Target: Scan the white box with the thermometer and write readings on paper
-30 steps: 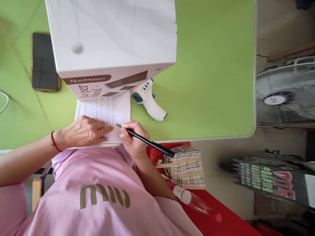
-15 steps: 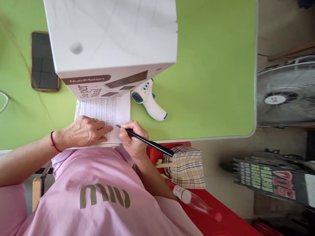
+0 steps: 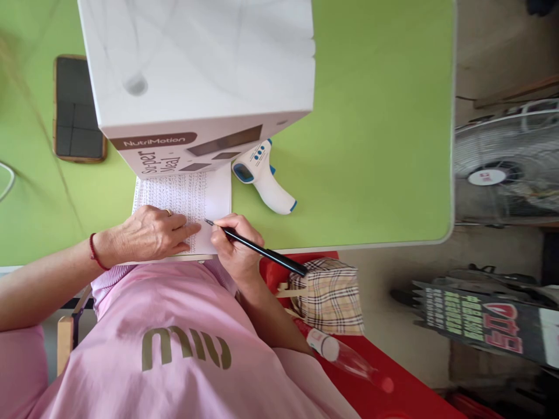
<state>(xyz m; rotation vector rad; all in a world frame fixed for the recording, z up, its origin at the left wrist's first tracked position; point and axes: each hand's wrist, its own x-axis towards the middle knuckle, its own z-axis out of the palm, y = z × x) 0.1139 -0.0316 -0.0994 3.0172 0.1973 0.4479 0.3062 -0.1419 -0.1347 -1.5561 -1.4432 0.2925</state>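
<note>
A sheet or booklet of white paper (image 3: pixel 218 198), densely covered with rows of small handwriting, lies at the table's near edge. My left hand (image 3: pixel 152 234) rests palm down on it, fingers stretched out over the written rows. In my right hand (image 3: pixel 238 244) is a black pen (image 3: pixel 266 252), gripped near its tip. The nib meets or hovers just over the paper, right of the written rows; which of the two I cannot tell. The paper's far end is hidden by a white box (image 3: pixel 205 70) marked NutriMotion.
A white infrared thermometer (image 3: pixel 266 180) lies right of the paper on the green table (image 3: pixel 371 145). A phone (image 3: pixel 78 110) is partly behind the box. Below the table's edge are a plaid bag (image 3: pixel 329 297) and a plastic bottle (image 3: pixel 345 358); a fan (image 3: pixel 502 169) stands at right.
The pen's tip has shifted very slightly up and left across the paper. My left hand stays in place, and the things on the table have not moved.
</note>
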